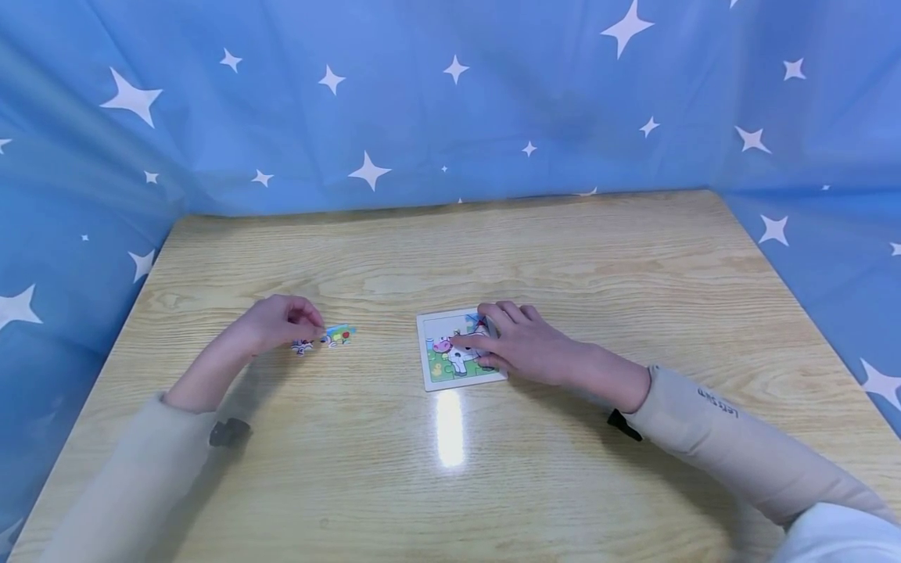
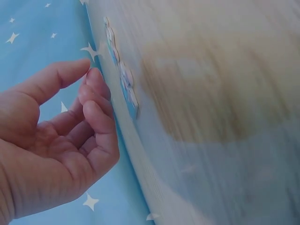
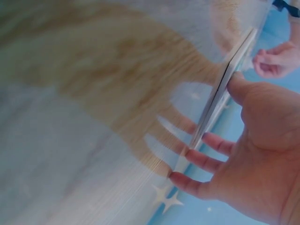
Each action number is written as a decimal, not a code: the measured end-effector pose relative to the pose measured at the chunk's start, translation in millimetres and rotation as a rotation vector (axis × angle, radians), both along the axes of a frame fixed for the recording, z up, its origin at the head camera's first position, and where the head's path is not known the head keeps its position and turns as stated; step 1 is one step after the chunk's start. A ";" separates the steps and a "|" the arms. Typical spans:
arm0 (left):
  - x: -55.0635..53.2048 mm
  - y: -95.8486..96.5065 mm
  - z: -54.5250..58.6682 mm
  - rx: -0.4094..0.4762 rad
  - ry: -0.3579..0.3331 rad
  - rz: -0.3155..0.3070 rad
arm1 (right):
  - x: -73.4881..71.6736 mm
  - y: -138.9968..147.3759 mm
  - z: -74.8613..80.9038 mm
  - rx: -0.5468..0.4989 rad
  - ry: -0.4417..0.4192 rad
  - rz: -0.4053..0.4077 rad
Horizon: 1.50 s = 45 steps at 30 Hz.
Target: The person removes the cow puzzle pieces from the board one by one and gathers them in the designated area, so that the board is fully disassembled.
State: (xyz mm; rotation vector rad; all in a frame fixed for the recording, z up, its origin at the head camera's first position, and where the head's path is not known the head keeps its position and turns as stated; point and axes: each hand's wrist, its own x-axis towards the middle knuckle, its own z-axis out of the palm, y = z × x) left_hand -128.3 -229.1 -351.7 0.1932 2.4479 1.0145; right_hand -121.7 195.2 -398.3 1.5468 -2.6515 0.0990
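Observation:
A square jigsaw puzzle in a white frame (image 1: 428, 367) lies on the table, its picture a spotted cow with a pink muzzle on green grass. My right hand (image 1: 524, 348) spreads over the puzzle's right side and hides part of the picture. In the right wrist view, that hand's thumb and fingertips (image 3: 194, 156) are at the board's edge. To the left, two loose puzzle pieces (image 1: 339, 335) lie close together. Above them hovers my left hand (image 1: 278, 320), fingers loosely curled and thumb tip close to the index. Nothing shows between them in the left wrist view, where the pieces (image 2: 127, 84) lie beyond the fingertips.
The light wooden table (image 1: 598, 258) has a bright reflection just in front of the puzzle. A blue curtain (image 1: 450, 109) with white stars hangs behind the table and along both sides.

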 end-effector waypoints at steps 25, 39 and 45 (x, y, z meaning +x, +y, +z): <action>9.5 53.6 5.6 0.057 0.048 -0.064 | 6.4 -4.2 11.7 0.040 -0.010 -0.013; 7.8 81.6 5.9 0.079 0.100 -0.117 | 4.0 -4.6 15.5 0.067 -0.070 -0.030; 8.5 92.6 6.6 0.104 0.109 -0.142 | 1.7 -5.4 17.1 0.026 -0.090 -0.059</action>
